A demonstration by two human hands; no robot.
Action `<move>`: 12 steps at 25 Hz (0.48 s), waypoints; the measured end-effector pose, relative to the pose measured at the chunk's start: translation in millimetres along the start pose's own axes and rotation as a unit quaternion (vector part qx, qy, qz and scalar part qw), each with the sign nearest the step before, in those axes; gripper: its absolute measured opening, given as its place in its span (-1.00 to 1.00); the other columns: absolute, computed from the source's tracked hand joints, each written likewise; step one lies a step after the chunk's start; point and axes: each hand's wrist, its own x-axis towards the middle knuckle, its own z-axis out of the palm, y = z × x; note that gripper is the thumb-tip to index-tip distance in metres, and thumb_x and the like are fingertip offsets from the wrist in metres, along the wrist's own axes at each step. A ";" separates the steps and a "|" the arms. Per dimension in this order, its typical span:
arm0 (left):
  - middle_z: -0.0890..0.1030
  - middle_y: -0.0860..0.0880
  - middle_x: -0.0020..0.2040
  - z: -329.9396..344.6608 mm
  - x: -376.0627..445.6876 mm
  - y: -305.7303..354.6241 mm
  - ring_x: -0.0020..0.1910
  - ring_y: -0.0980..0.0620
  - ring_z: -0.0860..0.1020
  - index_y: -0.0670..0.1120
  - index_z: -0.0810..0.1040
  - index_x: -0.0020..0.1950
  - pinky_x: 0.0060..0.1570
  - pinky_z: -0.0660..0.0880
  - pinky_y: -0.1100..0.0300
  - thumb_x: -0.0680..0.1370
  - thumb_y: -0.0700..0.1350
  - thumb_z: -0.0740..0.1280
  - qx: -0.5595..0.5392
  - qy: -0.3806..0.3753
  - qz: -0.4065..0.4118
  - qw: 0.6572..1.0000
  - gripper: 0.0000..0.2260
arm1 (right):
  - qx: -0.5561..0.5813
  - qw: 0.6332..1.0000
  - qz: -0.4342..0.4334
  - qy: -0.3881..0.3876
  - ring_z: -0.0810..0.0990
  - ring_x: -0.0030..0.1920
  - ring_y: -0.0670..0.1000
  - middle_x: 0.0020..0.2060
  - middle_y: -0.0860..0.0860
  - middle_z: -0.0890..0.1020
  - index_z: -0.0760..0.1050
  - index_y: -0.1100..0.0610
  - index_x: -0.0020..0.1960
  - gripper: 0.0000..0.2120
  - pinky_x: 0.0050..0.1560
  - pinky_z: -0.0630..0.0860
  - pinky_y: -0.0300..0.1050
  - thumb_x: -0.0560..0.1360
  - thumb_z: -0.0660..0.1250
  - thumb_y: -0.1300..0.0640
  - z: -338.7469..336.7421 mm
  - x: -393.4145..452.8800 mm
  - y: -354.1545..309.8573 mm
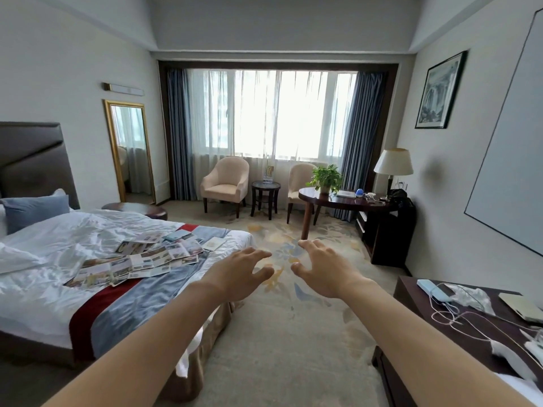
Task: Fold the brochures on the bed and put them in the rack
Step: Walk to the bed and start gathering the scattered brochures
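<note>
Both hands are out front with nothing in them, left hand (244, 270) and right hand (320, 271), fingers spread and curled over the carpet, probably just lining up to start. Left of the frame, the glossy unfolded paper brochures (141, 259) lie flat and overlapping on the rumpled white bed (58, 239), across its blue-and-red runner. Far back, the small round dark table (266, 186) carries what looks like a clear rack (269, 173), I guess.
</note>
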 end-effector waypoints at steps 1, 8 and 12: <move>0.32 0.06 0.52 0.3 13.4 -6.6 0.45 0.01 0.34 0.16 0.30 0.52 0.37 0.36 -0.06 0.62 0.26 0.13 0.003 0.000 -0.001 1.000 -0.52 | 0.001 1.000 -0.001 -0.003 0.31 0.49 0.09 0.53 0.00 0.30 0.14 0.01 0.59 -0.33 0.43 0.32 0.08 0.59 0.20 -0.25 2.1 13.2 5.2; 0.32 0.09 0.52 12.2 134.7 -80.9 0.46 0.03 0.33 0.20 0.29 0.50 0.34 0.39 -0.03 0.60 0.30 0.12 0.007 0.008 0.007 1.000 -0.51 | 0.000 1.000 -0.008 -0.008 0.35 0.48 0.07 0.53 -0.04 0.32 0.16 -0.05 0.58 -0.34 0.40 0.37 0.09 0.57 0.19 -0.28 31.6 147.8 36.2; 0.33 0.10 0.51 13.0 211.9 -123.2 0.45 0.03 0.34 0.20 0.30 0.50 0.35 0.39 -0.03 0.59 0.31 0.13 -0.005 -0.002 0.020 1.000 -0.50 | 0.005 1.000 -0.002 -0.012 0.37 0.45 0.06 0.50 -0.05 0.35 0.18 -0.05 0.56 -0.35 0.37 0.39 0.07 0.57 0.20 -0.29 50.9 230.1 46.9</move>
